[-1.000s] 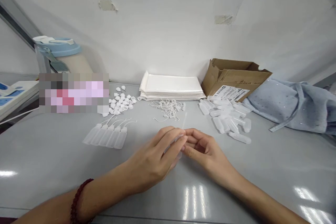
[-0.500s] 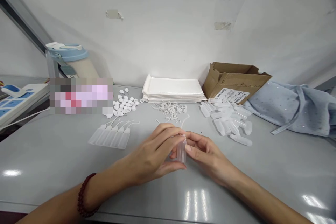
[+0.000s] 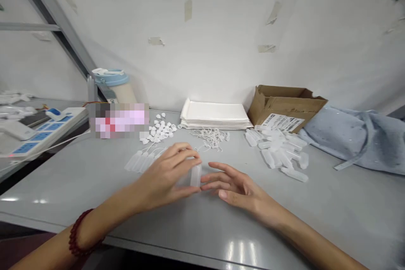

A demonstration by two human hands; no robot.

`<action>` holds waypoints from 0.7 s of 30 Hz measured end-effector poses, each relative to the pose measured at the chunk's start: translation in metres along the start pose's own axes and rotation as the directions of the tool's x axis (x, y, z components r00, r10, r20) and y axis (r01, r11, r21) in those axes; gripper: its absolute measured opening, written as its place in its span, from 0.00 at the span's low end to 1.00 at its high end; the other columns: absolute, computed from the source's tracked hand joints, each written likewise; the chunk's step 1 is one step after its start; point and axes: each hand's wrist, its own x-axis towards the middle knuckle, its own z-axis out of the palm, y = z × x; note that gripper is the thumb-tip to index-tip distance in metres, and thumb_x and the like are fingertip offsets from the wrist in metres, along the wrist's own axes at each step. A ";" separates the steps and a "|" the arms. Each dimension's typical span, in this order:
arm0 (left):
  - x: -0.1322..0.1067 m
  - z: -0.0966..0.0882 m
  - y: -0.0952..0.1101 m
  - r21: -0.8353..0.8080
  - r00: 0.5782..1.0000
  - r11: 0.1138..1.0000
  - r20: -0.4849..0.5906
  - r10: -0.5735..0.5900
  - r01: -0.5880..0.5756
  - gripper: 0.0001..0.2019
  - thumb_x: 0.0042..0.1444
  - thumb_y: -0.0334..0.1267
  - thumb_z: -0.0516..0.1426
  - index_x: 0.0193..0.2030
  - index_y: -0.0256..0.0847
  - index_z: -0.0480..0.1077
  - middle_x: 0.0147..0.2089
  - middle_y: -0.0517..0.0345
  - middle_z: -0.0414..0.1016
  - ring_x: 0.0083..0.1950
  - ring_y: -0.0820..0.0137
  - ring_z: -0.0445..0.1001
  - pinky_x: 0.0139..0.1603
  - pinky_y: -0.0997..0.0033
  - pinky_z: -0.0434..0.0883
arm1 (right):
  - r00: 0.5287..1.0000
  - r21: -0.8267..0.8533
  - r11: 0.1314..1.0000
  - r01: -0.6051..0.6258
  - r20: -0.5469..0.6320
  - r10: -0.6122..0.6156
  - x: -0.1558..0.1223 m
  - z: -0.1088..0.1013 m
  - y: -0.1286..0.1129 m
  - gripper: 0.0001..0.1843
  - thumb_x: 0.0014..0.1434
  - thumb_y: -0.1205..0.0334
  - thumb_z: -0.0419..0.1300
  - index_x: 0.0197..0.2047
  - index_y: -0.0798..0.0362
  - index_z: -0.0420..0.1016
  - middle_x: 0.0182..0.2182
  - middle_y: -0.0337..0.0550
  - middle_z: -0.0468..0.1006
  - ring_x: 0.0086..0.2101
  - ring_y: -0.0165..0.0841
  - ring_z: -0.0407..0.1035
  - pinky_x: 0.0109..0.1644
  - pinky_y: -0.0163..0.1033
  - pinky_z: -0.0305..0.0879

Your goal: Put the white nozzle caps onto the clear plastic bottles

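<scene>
Between the thumb and fingers of my left hand [image 3: 172, 173] is a small translucent plastic bottle [image 3: 195, 176], held upright above the grey table. The fingers hide its top. Just right of it, my right hand [image 3: 237, 187] has its fingers apart and holds nothing; its fingertips are close to the bottle, and I cannot tell whether they touch it. Behind my left hand lies a row of several bottles [image 3: 139, 162] with thin white tubes, partly covered by the hand. A loose pile of thin white tubes [image 3: 211, 138] lies beyond my hands.
White pointed caps [image 3: 160, 130] lie at the back left. White padded envelopes [image 3: 217, 114] are stacked by the wall. Loose bottles [image 3: 281, 149] lie before a cardboard box [image 3: 284, 107], with blue cloth [image 3: 357, 139] to its right. A power strip [image 3: 47, 130] and tumbler [image 3: 118, 86] stand left.
My right hand has let go of the bottle and its fingers have opened. My left hand has carried the bottle leftward, toward the row. The camera view has shifted too.
</scene>
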 end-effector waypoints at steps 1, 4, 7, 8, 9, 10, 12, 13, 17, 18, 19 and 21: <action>-0.006 -0.006 -0.007 0.000 0.998 0.999 0.025 -0.049 0.049 0.20 0.56 0.42 0.60 0.53 0.39 0.65 0.51 0.47 0.71 0.57 0.58 0.62 0.55 0.55 0.68 | 1.000 -0.013 1.000 -0.001 -0.001 0.001 0.000 0.000 0.000 0.30 0.58 0.59 0.63 0.61 0.47 0.59 0.54 0.51 0.72 0.52 0.39 0.69 0.59 0.51 0.59; -0.022 -0.019 -0.024 -0.005 0.980 0.985 0.097 -0.173 0.174 0.22 0.55 0.44 0.61 0.53 0.40 0.64 0.52 0.48 0.71 0.59 0.58 0.60 0.58 0.55 0.65 | 1.000 -0.037 0.999 0.009 -0.018 -0.010 0.000 -0.002 0.002 0.30 0.59 0.57 0.62 0.62 0.47 0.58 0.53 0.53 0.72 0.51 0.42 0.70 0.58 0.55 0.58; -0.031 -0.024 -0.032 -0.017 0.946 0.963 0.189 -0.262 0.269 0.22 0.54 0.45 0.62 0.53 0.40 0.65 0.52 0.49 0.70 0.59 0.57 0.59 0.58 0.54 0.65 | 0.998 -0.044 0.999 0.014 -0.064 -0.017 0.003 -0.004 0.003 0.28 0.59 0.56 0.61 0.60 0.46 0.60 0.52 0.52 0.73 0.51 0.43 0.70 0.58 0.56 0.58; -0.033 -0.025 -0.033 -0.020 0.934 0.955 0.216 -0.285 0.296 0.22 0.54 0.45 0.62 0.53 0.40 0.65 0.53 0.48 0.70 0.60 0.57 0.59 0.58 0.54 0.64 | 0.997 -0.047 0.999 0.014 -0.078 -0.017 0.003 -0.005 0.002 0.27 0.59 0.56 0.61 0.60 0.46 0.60 0.51 0.52 0.74 0.50 0.43 0.70 0.58 0.56 0.57; -0.035 -0.024 -0.034 -0.023 0.923 0.948 0.238 -0.304 0.318 0.22 0.54 0.45 0.62 0.53 0.40 0.65 0.53 0.48 0.69 0.60 0.57 0.58 0.58 0.54 0.64 | 0.996 -0.052 0.999 0.015 -0.092 -0.019 0.003 -0.005 0.001 0.26 0.59 0.55 0.61 0.60 0.46 0.61 0.51 0.51 0.74 0.50 0.43 0.70 0.58 0.56 0.57; -0.036 -0.024 -0.034 -0.025 0.913 0.941 0.255 -0.320 0.337 0.22 0.54 0.44 0.62 0.53 0.40 0.64 0.53 0.48 0.69 0.60 0.57 0.58 0.59 0.54 0.64 | 0.994 -0.060 0.998 0.013 -0.104 -0.019 0.003 -0.005 0.000 0.26 0.59 0.55 0.61 0.60 0.47 0.61 0.51 0.51 0.74 0.50 0.43 0.71 0.58 0.56 0.57; -0.037 -0.022 -0.035 -0.029 0.898 0.929 0.271 -0.348 0.369 0.22 0.53 0.44 0.62 0.53 0.40 0.64 0.53 0.48 0.68 0.61 0.56 0.57 0.58 0.54 0.64 | 0.992 -0.076 0.997 0.007 -0.122 -0.017 0.003 -0.005 -0.002 0.26 0.59 0.55 0.61 0.60 0.47 0.61 0.50 0.51 0.75 0.49 0.43 0.71 0.58 0.56 0.57; -0.038 -0.021 -0.036 -0.030 0.892 0.924 0.273 -0.360 0.382 0.22 0.53 0.44 0.62 0.53 0.40 0.64 0.53 0.47 0.68 0.61 0.56 0.57 0.57 0.55 0.65 | 0.991 -0.080 0.997 0.006 -0.129 -0.016 0.003 -0.005 -0.003 0.26 0.59 0.55 0.61 0.59 0.47 0.61 0.50 0.51 0.75 0.49 0.43 0.71 0.58 0.56 0.58; -0.040 -0.018 -0.040 -0.039 0.882 0.913 0.279 -0.380 0.405 0.24 0.52 0.44 0.62 0.54 0.40 0.64 0.54 0.46 0.66 0.62 0.55 0.57 0.56 0.56 0.66 | 0.989 -0.079 0.997 0.008 -0.149 -0.020 0.002 -0.006 -0.004 0.26 0.59 0.55 0.61 0.59 0.46 0.62 0.49 0.50 0.76 0.47 0.43 0.72 0.56 0.56 0.59; -0.040 -0.018 -0.041 -0.039 0.880 0.913 0.284 -0.380 0.407 0.24 0.52 0.44 0.62 0.54 0.40 0.64 0.55 0.46 0.65 0.62 0.55 0.57 0.56 0.56 0.65 | 0.988 -0.077 0.997 0.011 -0.152 -0.023 0.002 -0.006 -0.004 0.26 0.59 0.55 0.61 0.59 0.46 0.62 0.49 0.50 0.76 0.46 0.43 0.73 0.56 0.55 0.59; -0.041 -0.018 -0.041 -0.038 0.878 0.912 0.289 -0.381 0.408 0.24 0.52 0.44 0.61 0.54 0.40 0.64 0.55 0.45 0.65 0.62 0.55 0.57 0.56 0.56 0.65 | 0.987 -0.076 0.997 0.014 -0.156 -0.025 0.002 -0.007 -0.004 0.25 0.60 0.55 0.60 0.59 0.46 0.62 0.48 0.50 0.76 0.46 0.42 0.73 0.56 0.55 0.59; -0.041 -0.018 -0.042 -0.036 0.875 0.912 0.300 -0.379 0.408 0.24 0.52 0.44 0.61 0.55 0.41 0.63 0.56 0.46 0.64 0.63 0.55 0.56 0.57 0.56 0.65 | 0.987 -0.068 0.998 0.018 -0.159 -0.029 0.002 -0.008 -0.004 0.25 0.60 0.56 0.60 0.59 0.46 0.62 0.48 0.49 0.76 0.45 0.42 0.73 0.55 0.54 0.59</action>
